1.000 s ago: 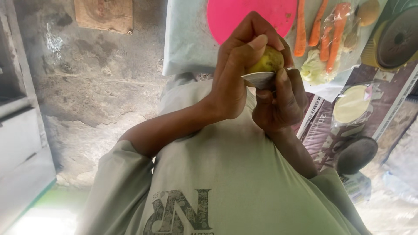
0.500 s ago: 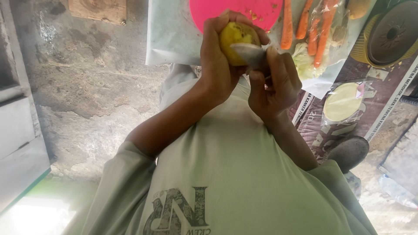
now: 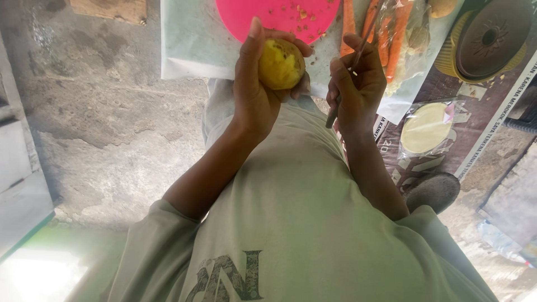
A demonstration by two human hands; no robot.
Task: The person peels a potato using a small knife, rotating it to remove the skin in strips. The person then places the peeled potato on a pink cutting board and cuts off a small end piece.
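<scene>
The left hand wraps around a yellow, mostly peeled potato, thumb raised and fingers curled behind it (a few dark specks remain on its surface). The right hand is closed on a thin knife, just beside the potato but apart from it. Both hover above a pink plate strewn with peel bits, near carrots on plastic sheeting.
</scene>
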